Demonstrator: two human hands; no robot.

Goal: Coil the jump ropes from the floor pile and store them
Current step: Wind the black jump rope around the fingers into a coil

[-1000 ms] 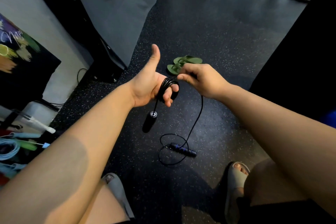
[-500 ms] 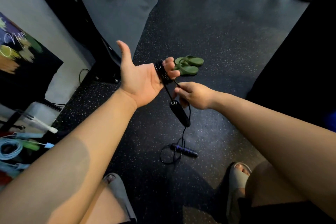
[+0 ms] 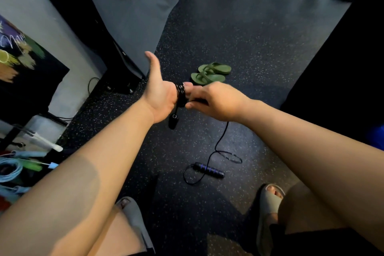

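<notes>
A person's two bare arms reach forward over a black rubber gym floor (image 3: 239, 37) flecked with pale specks. A pair of green moulded foam sandals (image 3: 211, 74) lies on it, one partly over the other.

Just on the near side of the sandals, the left hand (image 3: 161, 97) is held palm up, thumb raised, its fingers stretched out fairly straight. A thin black jump rope (image 3: 180, 94) is wound round those fingers in a tight stack of glossy loops. From the coil a short, smooth black cylindrical handle (image 3: 172, 121) hangs below the palm.

The right hand (image 3: 216, 102) meets the coil from the right, its fingers curled and pinching the cord close to the left fingertips.

From under the right hand the cord drops to the floor, nearer the viewer than the sandals, and lies in loose curves. It ends at a second black handle with purple rings (image 3: 208, 170) lying flat.

Nearer again, both feet wear grey slip-on sandals (image 3: 268, 199).

Far to the left of the green sandals, a light blue coiled rope (image 3: 10, 170) lies among other coloured items too blurred to name.
</notes>
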